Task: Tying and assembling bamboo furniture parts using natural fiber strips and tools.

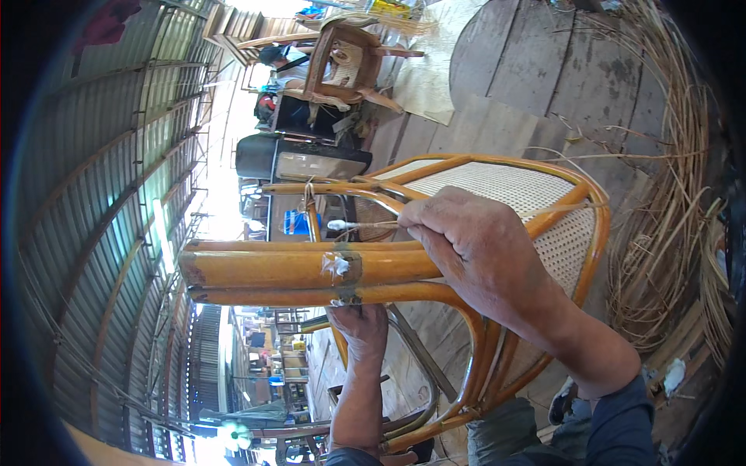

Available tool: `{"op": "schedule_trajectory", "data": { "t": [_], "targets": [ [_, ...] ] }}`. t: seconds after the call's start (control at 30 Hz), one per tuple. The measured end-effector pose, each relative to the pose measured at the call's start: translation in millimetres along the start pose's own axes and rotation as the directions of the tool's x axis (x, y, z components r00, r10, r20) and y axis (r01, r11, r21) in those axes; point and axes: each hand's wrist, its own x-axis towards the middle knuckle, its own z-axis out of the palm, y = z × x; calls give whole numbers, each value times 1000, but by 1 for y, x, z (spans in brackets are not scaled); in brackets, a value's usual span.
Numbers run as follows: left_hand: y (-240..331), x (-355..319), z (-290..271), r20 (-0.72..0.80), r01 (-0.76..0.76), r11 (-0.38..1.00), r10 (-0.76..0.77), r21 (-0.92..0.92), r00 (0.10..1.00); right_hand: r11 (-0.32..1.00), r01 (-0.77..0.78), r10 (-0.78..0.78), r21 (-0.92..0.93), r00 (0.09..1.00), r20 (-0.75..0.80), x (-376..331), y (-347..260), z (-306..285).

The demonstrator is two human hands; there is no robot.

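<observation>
Chair: an orange rattan chair (466,233) lies tipped over the plank floor (544,70), its woven cane panel (505,190) facing up.
Loose cane: a heap of pale strands (660,256) lies just right of the chair.
Second chair: another rattan chair (346,66) stands well beyond the first one.
Right hand: the right hand (474,248) rests over the chair's rails, fingers pinched narrow on a thin cane strand (361,224).
Left hand: the left hand (359,325) reaches up under the rails, fingertips closed at the taped wrap (342,268).
</observation>
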Motion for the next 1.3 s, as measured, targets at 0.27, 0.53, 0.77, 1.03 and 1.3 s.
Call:
{"op": "schedule_trajectory", "data": {
  "t": [0.27,0.53,0.77,1.03,1.3],
  "targets": [
    [1,-2,12,-141,103,980,-128,-173,982,999,10,-7,-31,997,82,8,8,6],
    [6,7,6,-68,34,999,-34,-7,997,967,66,-21,-247,984,179,13,1,8],
    [10,7,7,21,213,961,-213,-174,977,974,142,-110,-178,977,182,10,-6,7],
    [3,6,5,19,114,993,-113,-31,993,988,78,-56,-134,985,160,6,-26,11],
    [-3,8,12,-16,99,995,-99,-8,995,997,-79,77,-25,995,-59,-45,-39,26]
  ]
}}
